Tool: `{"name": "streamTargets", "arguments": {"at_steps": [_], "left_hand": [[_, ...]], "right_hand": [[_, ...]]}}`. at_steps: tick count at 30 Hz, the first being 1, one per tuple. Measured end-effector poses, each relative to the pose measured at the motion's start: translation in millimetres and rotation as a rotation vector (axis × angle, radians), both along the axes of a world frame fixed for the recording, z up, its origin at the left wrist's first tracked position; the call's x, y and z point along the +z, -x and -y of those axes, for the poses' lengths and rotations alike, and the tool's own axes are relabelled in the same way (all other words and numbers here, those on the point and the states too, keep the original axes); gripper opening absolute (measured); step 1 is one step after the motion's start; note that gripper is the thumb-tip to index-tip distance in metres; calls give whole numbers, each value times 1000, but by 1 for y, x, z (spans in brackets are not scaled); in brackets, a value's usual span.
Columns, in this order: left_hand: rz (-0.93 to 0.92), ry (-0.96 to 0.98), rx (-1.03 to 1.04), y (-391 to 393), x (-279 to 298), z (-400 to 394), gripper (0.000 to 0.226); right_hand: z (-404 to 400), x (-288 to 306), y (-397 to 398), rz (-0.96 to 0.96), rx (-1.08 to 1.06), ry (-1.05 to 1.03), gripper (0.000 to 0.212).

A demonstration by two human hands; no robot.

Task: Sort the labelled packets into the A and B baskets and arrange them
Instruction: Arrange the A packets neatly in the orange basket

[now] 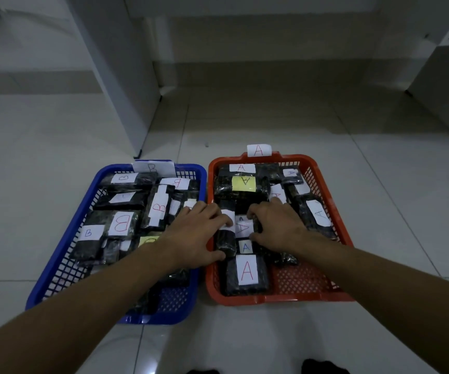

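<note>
An orange basket [323, 295] tagged A sits on the right and holds several black packets with A labels. To its left stands a blue basket [64, 255] tagged B, filled with black packets bearing B labels. My left hand [199, 230] reaches across into the orange basket and grips a black packet [225, 240] at its left side, thumb under its near end. My right hand [277, 225] curls its fingers round an A-labelled packet [243, 227] in the basket's middle. A large A packet [246, 273] lies just in front of both hands.
Both baskets rest on a pale tiled floor. A white cabinet panel [126, 90] stands behind the blue basket, and more white furniture [444, 76] is at the far right. Bare orange mesh shows at the orange basket's near right corner.
</note>
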State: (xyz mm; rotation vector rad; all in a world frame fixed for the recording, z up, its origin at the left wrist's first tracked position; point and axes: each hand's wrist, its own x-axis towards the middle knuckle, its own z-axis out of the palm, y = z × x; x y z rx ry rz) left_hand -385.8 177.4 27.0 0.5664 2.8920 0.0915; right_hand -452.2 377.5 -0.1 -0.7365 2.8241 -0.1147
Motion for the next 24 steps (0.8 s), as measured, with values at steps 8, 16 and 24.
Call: {"name": "streamTargets", "arguments": {"at_steps": [8,16,24], "left_hand": [[-36,38,9,-1,2,-4,74],[-13,5,9,-3,3,-4,65],[-61,-15,-5,-7,-2,-4,58]], "right_hand": [[-12,12,-16,208,-424,426,16],[-3,9,-25,504,-719,736,21],[13,-9,-20,376,-549,534,17]]}}
